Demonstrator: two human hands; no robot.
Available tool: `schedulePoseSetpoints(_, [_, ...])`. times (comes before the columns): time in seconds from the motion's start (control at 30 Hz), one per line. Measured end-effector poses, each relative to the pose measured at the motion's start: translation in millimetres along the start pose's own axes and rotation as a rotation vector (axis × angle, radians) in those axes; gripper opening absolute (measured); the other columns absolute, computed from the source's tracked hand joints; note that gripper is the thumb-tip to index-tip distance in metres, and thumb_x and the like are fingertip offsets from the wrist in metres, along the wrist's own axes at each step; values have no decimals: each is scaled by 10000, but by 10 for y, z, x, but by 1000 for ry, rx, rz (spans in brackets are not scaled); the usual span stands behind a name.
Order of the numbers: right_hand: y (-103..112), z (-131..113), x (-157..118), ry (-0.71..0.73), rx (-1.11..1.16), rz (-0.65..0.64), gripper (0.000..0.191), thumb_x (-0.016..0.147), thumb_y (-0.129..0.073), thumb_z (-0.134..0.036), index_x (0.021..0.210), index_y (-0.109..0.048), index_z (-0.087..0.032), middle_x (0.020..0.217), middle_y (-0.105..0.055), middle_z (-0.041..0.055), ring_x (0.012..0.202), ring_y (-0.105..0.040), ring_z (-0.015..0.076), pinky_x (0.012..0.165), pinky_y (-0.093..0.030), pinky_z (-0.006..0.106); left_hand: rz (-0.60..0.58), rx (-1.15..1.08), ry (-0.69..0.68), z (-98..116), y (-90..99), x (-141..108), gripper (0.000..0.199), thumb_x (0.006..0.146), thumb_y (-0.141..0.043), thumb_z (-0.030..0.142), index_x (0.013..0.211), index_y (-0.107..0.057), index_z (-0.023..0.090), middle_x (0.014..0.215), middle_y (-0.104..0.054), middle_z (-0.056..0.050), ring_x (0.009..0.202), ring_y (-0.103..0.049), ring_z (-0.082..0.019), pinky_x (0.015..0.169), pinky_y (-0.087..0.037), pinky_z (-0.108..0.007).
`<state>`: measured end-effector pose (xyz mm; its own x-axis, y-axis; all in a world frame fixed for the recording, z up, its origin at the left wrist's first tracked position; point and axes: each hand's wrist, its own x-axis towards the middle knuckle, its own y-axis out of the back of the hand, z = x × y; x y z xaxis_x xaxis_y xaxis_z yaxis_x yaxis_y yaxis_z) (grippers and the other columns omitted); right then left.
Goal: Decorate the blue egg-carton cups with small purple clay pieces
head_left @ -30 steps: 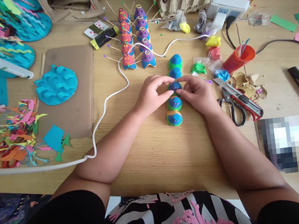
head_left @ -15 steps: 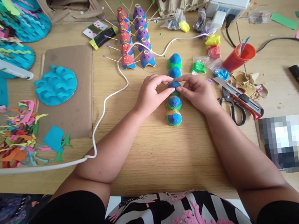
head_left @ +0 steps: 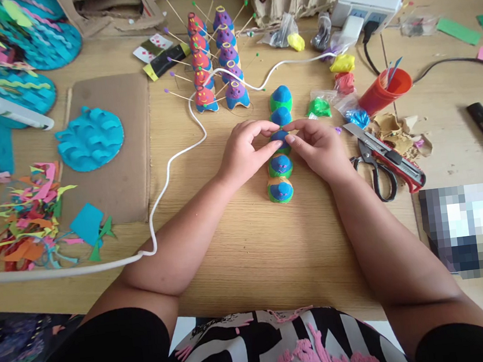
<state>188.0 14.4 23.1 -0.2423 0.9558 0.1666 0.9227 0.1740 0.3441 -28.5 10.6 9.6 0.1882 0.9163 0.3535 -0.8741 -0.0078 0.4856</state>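
A strip of blue-and-green egg-carton cups (head_left: 282, 190) lies on the table in a line running away from me. The two nearest cups carry small faces; the farthest cup (head_left: 280, 96) is plain blue over green. My left hand (head_left: 244, 151) grips the middle cup (head_left: 279, 138) from the left, thumb and forefinger at its dome. From the right, my right hand (head_left: 318, 148) pinches at the same cup, its thumb on the blue top. Between the fingertips, any small piece is hidden.
Finished red (head_left: 205, 98) and purple (head_left: 237, 93) cup strips with pins stand behind. A white cord (head_left: 170, 166) crosses the table. Scissors (head_left: 378, 174), a box cutter (head_left: 391, 158), an orange cup (head_left: 388, 91) and bagged clay (head_left: 319, 107) lie right. Cardboard (head_left: 112, 195) and paper scraps (head_left: 36, 216) lie left.
My right thumb has shifted slightly on the middle cup's blue dome. Both hands stay at the same cup, and the strip keeps its place.
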Motion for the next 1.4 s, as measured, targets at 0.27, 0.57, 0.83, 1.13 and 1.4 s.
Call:
schedulePoseSetpoints(0.27, [0,-6,3,0,-24,-15,616,913,-755,-837,1141,-769,-265,666,-513,-38,588,-432,145,558,-362,317,-12,-96,58,-98,3,19,270,1026,-734,293,1288,-785,248,1242,-837,-57,1162,-784,-209,974,-649,-330])
schedulePoseSetpoints(0.57, [-19,-20,0,-19,17,-6,677,871,-724,-917,1090,-775,-279,640,-495,-33,587,-439,157,550,-367,329,-6,-144,64,-91,5,16,281,997,-743,268,1273,-788,238,1259,-844,-58,1144,-787,-200,962,-643,-320])
schedulePoseSetpoints(0.83, [-14,116,11,45,67,175,577,1068,-506,-818,1182,-742,-305,760,-615,11,660,-586,179,582,-481,326,18,-45,40,-49,-21,11,281,963,-841,338,1221,-799,235,1246,-855,-63,1137,-789,-215,996,-642,-341])
schedulePoseSetpoints(1.13, [42,116,95,-107,730,216,168,963,-771,-357,1099,-677,-327,1011,-792,-15,856,-756,147,731,-683,278,57,-92,69,-40,-29,16,240,975,-823,328,1199,-816,239,1193,-861,-46,1103,-802,-196,902,-621,-298])
schedulePoseSetpoints(1.4, [61,163,83,-65,823,147,365,882,-862,-212,1119,-613,-337,1295,-814,-35,1305,-811,186,1037,-733,359,100,-61,-20,-29,2,-1,207,1049,-739,350,1206,-808,234,1224,-845,-60,1109,-789,-181,908,-626,-283])
